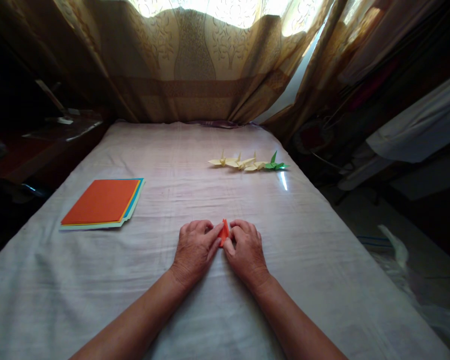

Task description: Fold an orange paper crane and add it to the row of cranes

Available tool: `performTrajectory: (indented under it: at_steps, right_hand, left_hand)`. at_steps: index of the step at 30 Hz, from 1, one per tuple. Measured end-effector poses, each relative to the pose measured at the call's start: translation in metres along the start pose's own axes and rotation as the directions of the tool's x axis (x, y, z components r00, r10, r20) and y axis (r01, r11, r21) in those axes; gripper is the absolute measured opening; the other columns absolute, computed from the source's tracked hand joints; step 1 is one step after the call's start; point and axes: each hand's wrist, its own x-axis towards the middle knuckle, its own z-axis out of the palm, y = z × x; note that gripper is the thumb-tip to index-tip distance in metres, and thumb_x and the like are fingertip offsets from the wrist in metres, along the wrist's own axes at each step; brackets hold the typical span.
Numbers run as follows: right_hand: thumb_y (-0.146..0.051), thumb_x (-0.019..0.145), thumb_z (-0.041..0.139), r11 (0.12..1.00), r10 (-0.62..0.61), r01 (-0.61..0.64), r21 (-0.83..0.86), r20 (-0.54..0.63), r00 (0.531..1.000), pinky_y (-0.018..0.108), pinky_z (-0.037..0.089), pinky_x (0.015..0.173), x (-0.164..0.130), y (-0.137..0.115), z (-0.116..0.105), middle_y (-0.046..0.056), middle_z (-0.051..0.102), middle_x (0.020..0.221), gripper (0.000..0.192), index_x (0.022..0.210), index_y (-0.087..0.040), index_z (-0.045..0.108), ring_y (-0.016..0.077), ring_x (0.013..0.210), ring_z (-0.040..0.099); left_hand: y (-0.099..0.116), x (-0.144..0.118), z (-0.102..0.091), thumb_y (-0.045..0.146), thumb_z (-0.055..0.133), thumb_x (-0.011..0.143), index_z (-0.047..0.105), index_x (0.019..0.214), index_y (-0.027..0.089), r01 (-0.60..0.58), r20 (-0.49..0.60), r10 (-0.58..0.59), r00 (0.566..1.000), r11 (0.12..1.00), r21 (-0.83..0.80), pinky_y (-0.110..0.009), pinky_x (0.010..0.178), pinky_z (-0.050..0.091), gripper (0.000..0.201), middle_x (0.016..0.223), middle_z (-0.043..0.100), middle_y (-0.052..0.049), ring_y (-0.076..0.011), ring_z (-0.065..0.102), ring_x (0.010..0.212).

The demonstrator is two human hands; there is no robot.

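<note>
Head view: hands (221,247) pinch orange paper (224,231).

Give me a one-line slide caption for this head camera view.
Left hand and right hand pinch orange folded paper on white cloth.

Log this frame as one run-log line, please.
left hand + right hand: pinching orange folded paper | surface: cloth-covered table | far right: paper cranes | left: coloured paper stack
</note>
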Motion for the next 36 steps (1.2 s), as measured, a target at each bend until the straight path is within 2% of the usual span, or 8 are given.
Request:
performTrajectory:
  at_steps: [6, 13, 24, 29, 36]
  right_hand:
    - [-0.016, 0.081, 0.062, 1.000, 0.010, -0.010, 0.001, 0.027, 1.000, 0.036, 0.039, 0.085, 0.0001, -0.0005, -0.0022, 0.007, 0.065, 0.104, 0.013, 0.071, -0.021, 0.054, 0.0236, 0.099, 0.053]
    - [-0.016, 0.083, 0.059, 1.000, 0.009, -0.009, 0.006, 0.006, 1.000, 0.036, 0.039, 0.084, 0.0005, 0.0021, 0.0004, 0.007, 0.066, 0.102, 0.012, 0.073, -0.021, 0.057, 0.0238, 0.098, 0.053]
    - [-0.013, 0.082, 0.056, 1.000, -0.004, 0.004, 0.014, 0.007, 1.000, 0.036, 0.041, 0.083, 0.0007, 0.0038, 0.0005, 0.007, 0.066, 0.103, 0.011, 0.076, -0.020, 0.062, 0.0230, 0.096, 0.053]
    - [-0.014, 0.083, 0.056, 1.000, -0.001, 0.001, 0.026, 0.011, 1.000, 0.036, 0.040, 0.083, 0.0006, 0.0033, -0.0002, 0.006, 0.066, 0.102, 0.012, 0.076, -0.021, 0.062, 0.0225, 0.095, 0.053]
    - [-0.013, 0.083, 0.057, 1.000, 0.010, -0.011, 0.017, 0.027, 1.000, 0.036, 0.040, 0.084, 0.0015, 0.0024, -0.0017, 0.006, 0.065, 0.102, 0.011, 0.077, -0.021, 0.062, 0.0234, 0.097, 0.052]
  left_hand:
    - [-0.0009, 0.0026, -0.0032, 0.029, 0.058, 0.092, 0.063, 0.125, 0.029, 0.008, 0.013, -0.007, 1.000, 1.000, -0.029, -0.041, 0.088, 0.038, 0.034, 0.104, 0.063, -0.005, -0.0234, 0.054, 0.097]
    - [-0.0005, 0.0023, -0.0031, 0.032, 0.058, 0.092, 0.065, 0.122, 0.031, -0.003, 0.000, 0.003, 1.000, 0.999, -0.040, -0.041, 0.088, 0.038, 0.030, 0.101, 0.063, -0.004, -0.0229, 0.054, 0.096]
    - [0.0011, 0.0005, -0.0011, 0.037, 0.054, 0.095, 0.064, 0.121, 0.033, -0.072, -0.008, 0.074, 0.997, 0.992, 0.101, -0.044, 0.091, 0.033, 0.028, 0.108, 0.064, -0.005, -0.0251, 0.055, 0.100]
    - [0.0009, -0.0015, -0.0003, 0.036, 0.055, 0.094, 0.063, 0.123, 0.032, -0.079, -0.027, 0.082, 0.996, 0.991, 0.108, -0.043, 0.091, 0.034, 0.030, 0.109, 0.063, -0.005, -0.0244, 0.055, 0.101]
    - [0.0014, -0.0026, -0.0007, 0.035, 0.056, 0.094, 0.064, 0.120, 0.026, -0.090, -0.087, 0.099, 0.991, 0.991, 0.101, -0.042, 0.088, 0.036, 0.029, 0.108, 0.067, -0.006, -0.0244, 0.057, 0.098]
